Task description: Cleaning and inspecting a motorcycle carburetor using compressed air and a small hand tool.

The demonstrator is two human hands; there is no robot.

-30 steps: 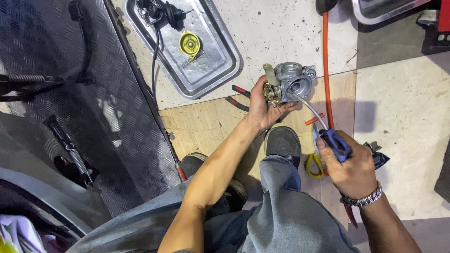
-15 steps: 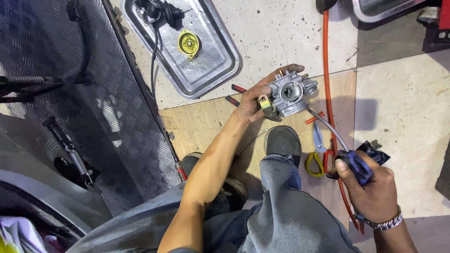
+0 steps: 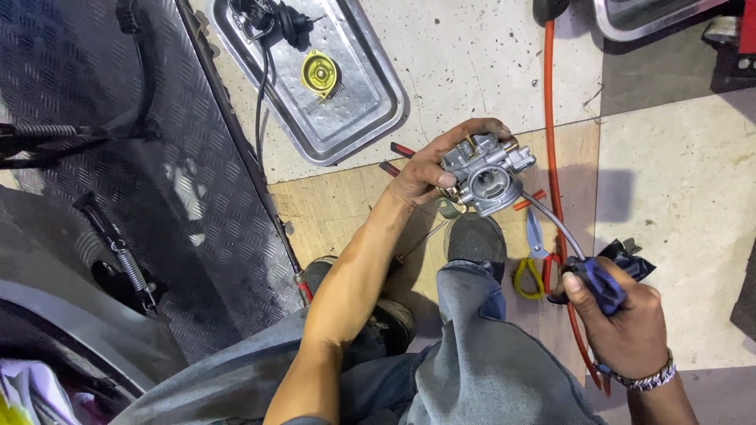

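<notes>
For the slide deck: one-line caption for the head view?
Left hand holds a grey carburetor; right hand grips a blue-handled air blow gun, nozzle at the carburetor.

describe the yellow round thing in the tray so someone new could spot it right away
Start at the shiny metal tray on the speckled floor at the top of the view, beside the dark checker-plate ramp. Inside it, right of a black cabled part, lies a small round yellow cap, the only yellow thing in the tray.

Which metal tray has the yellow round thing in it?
The whole metal tray at upper left, beside the dark ridged ramp; the yellow round part lies inside it. The other tray, cut off by the top right edge, shows none.
</notes>
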